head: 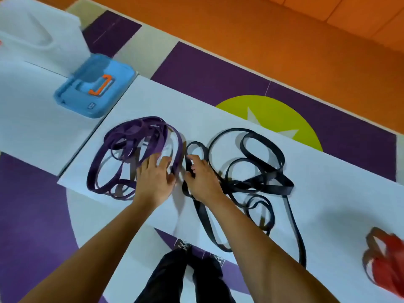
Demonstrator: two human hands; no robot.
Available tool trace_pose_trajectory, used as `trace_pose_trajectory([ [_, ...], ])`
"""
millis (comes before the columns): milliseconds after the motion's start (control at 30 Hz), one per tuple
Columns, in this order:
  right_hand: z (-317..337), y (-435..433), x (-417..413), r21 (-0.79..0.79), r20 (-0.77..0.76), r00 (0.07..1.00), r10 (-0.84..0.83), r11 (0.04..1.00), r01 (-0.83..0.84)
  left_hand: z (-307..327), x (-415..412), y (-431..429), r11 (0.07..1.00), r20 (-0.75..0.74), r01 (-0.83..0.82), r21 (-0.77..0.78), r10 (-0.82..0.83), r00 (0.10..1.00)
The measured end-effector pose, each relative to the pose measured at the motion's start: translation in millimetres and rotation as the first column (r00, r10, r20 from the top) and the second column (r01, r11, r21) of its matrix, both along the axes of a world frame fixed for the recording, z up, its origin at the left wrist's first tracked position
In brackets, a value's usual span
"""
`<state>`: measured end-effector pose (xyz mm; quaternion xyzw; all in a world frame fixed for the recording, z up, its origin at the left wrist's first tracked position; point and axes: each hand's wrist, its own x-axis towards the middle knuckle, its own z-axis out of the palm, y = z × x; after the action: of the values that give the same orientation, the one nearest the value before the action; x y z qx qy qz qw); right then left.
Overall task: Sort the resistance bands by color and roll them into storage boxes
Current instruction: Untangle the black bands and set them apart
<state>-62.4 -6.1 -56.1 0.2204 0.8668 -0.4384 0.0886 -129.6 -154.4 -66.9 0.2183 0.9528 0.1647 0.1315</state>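
A heap of purple resistance bands (122,149) lies on the white table (328,193), left of centre. My left hand (154,178) rests on the heap's right side with fingers spread flat. To the right sprawls a tangle of black resistance bands (251,171), some loops hanging over the near edge. My right hand (201,178) grips a black loop at the tangle's left end, fingers curled round the strap. A bunch of red bands (387,265) lies blurred at the far right edge of the view.
A blue storage box lid (94,86) with an orange latch sits at the back left, beside a white translucent container (39,33). A second white table (32,119) adjoins on the left. My legs and shoes (185,270) stand on the purple floor below.
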Motion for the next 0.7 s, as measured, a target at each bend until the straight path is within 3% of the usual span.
trace_pose_trajectory([
  [267,-13.4,72.9,121.7,0.122,0.11,0.959,-0.26,0.961,0.247,-13.2,68.5,74.9,0.953,0.034,0.304,0.001,-0.304,0.952],
  [433,-17.9,112.9,160.3,0.283,0.075,0.936,-0.344,0.907,0.311,-33.3,101.0,97.7,0.89,0.205,0.445,-0.099,-0.419,0.884],
  [567,-14.0,150.1,156.2,0.488,0.053,0.964,-0.26,0.849,0.202,-46.7,115.6,92.5,0.89,0.234,0.439,-0.121,-0.404,0.884],
  [633,-15.6,169.9,147.6,0.584,0.109,0.989,-0.1,0.812,0.018,-50.5,117.9,87.8,0.893,0.251,0.437,-0.111,-0.4,0.881],
  [700,-18.8,187.5,135.9,0.606,0.27,0.959,0.089,0.758,-0.241,-51.8,119.3,84.1,0.897,0.267,0.434,-0.09,-0.398,0.878],
])
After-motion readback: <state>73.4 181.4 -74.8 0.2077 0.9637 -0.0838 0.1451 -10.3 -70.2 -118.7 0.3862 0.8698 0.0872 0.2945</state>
